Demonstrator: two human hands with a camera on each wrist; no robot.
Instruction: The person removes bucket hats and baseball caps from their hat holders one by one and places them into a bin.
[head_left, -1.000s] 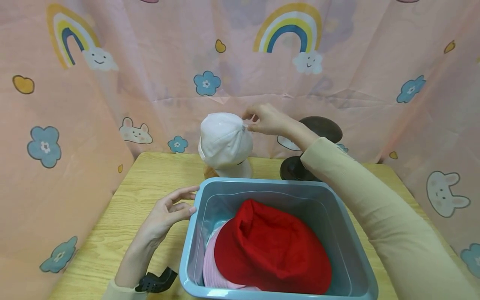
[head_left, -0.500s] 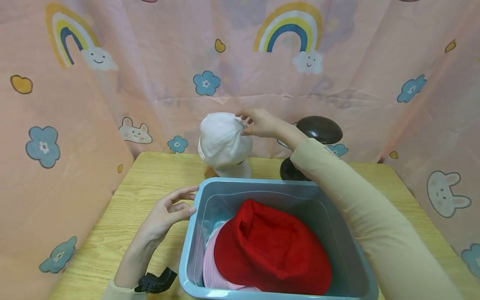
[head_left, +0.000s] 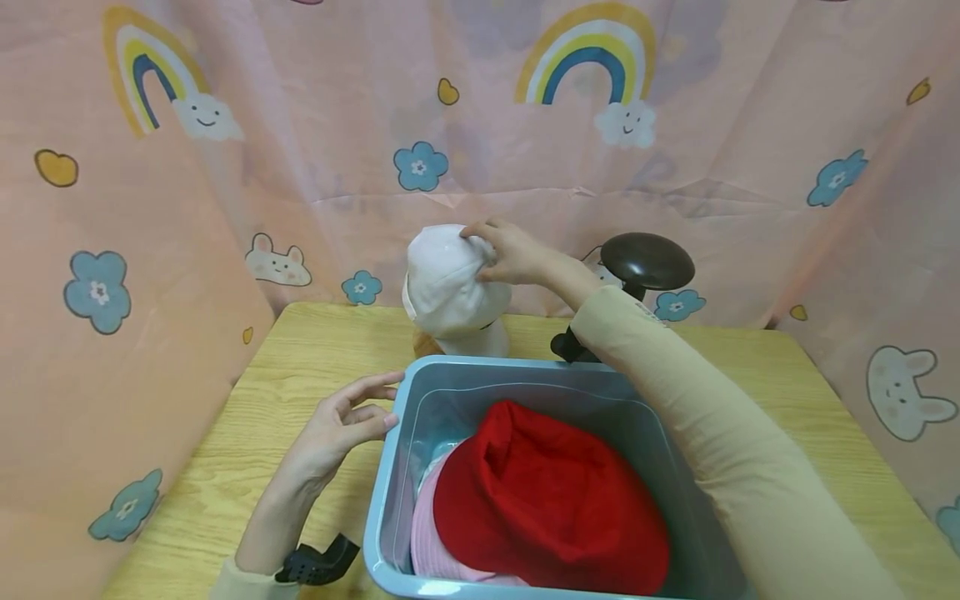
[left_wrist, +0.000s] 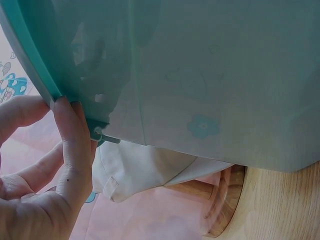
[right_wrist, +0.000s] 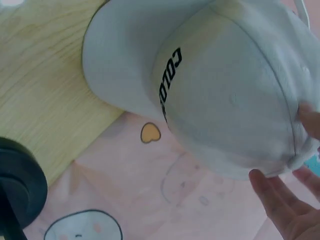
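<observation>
On a stand at the table's back sits a white cap (head_left: 444, 287), its brim slanting downward; dark lettering marks its front in the right wrist view. My right hand (head_left: 516, 254) pinches the cap's crown between thumb and fingers. With thumb and fingers, my left hand (head_left: 341, 421) holds the left rim of a blue plastic basin (head_left: 517, 362). Inside the basin lies a red cap (head_left: 562, 500) on top of a pink hat (head_left: 431, 533), which is mostly covered. A wooden base (left_wrist: 227, 200) shows below the white cap in the left wrist view.
A dark stand with an oval top (head_left: 647, 260) rises right of the white cap, partly behind my right sleeve (head_left: 675, 400). Everything rests on a wooden table (head_left: 315, 350). A pink printed curtain (head_left: 330, 150) hangs behind and at both sides.
My right hand has moved left and closed its fingers further over the white cap's crown. My left hand has stayed at the basin's rim.
</observation>
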